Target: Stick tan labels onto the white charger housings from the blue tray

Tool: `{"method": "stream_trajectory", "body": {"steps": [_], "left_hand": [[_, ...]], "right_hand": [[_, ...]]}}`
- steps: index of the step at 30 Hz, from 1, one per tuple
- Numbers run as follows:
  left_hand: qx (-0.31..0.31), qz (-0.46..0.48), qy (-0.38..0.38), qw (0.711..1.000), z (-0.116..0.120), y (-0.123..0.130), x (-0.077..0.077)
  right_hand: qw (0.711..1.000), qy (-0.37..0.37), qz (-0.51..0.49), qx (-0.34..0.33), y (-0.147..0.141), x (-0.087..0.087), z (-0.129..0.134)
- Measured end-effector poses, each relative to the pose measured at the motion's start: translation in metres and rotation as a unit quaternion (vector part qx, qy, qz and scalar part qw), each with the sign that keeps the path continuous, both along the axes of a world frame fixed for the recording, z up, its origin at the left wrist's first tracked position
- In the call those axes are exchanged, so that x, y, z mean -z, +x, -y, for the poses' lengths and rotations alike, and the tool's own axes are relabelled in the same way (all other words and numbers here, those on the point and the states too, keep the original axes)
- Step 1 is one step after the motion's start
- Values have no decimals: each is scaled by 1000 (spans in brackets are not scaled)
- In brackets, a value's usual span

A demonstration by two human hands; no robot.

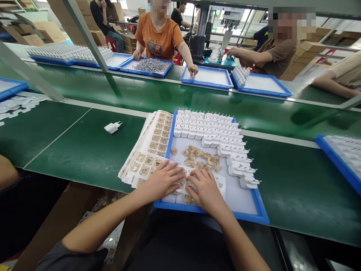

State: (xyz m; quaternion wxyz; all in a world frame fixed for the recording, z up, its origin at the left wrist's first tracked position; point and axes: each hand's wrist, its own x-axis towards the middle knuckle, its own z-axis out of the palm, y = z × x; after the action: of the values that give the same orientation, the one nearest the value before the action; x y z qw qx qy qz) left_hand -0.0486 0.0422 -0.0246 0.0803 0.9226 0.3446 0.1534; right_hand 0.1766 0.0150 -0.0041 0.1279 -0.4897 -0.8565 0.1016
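Both hands' fingers lie on the sticker sheet (222, 180) over the tray's (245, 217) near-left part; whether left hand (162, 183) or right hand (208, 192) pinches it, I cannot tell. An uneven pull could tear it; a sideways sweep could scatter beige pieces (197, 152) or topple plug adapters (207, 142) along the right edge.

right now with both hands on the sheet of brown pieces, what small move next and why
Probably steady the sheet with the left hand and ease one piece up with the right: both hands are already on it, and loose brown pieces lie just beyond them.
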Motion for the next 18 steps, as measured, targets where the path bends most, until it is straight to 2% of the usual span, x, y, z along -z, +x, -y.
{"method": "stream_trajectory", "body": {"steps": [8, 18], "left_hand": [[-23, 18, 0, 1000, 4, 3, 5], [-22, 22, 5, 1000, 5, 3, 8]], "right_hand": [[1000, -10, -9, -20, 1, -2, -1], [999, 29, 30, -27, -4, 1, -10]]}}
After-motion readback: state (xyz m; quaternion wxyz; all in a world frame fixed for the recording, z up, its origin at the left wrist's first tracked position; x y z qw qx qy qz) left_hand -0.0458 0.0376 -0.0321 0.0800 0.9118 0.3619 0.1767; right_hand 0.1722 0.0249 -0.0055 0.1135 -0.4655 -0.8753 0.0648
